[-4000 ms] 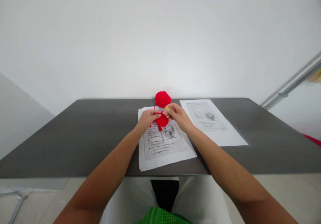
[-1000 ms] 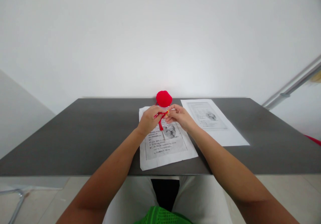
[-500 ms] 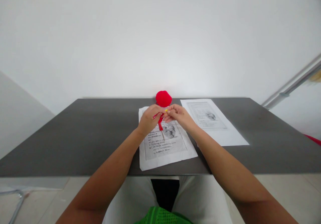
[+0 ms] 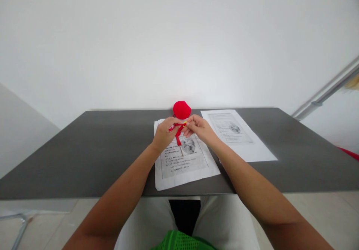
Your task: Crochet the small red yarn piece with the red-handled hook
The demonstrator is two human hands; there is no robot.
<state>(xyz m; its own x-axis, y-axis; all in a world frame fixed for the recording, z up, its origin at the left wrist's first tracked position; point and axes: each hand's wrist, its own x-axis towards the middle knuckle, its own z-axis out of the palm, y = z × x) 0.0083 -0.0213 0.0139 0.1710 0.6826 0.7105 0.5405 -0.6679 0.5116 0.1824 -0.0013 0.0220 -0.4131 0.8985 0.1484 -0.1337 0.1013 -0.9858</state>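
My left hand [image 4: 164,134] pinches a small red cord ornament with a tassel [image 4: 178,140], which hangs down over a printed sheet [image 4: 193,171]. At the ornament's upper right a small yellow piece [image 4: 184,123] shows between my two hands. The fingertips of my right hand [image 4: 198,127] are closed at this yellow piece; its exact kind is too small to make out. Just beyond my hands rests a round red plush-looking object [image 4: 182,110]. Part of the ornament is hidden behind my left fingers.
A second printed sheet [image 4: 260,151] lies to the right on the dark table [image 4: 84,149]. Behind the table's far edge rises a white wall [image 4: 179,44]. A metal rail [image 4: 328,95] runs along the right wall.
More of the yellow piece and of the red cord beside it now shows between my fingertips. Both hands stay in nearly the same place; the view has shifted slightly.
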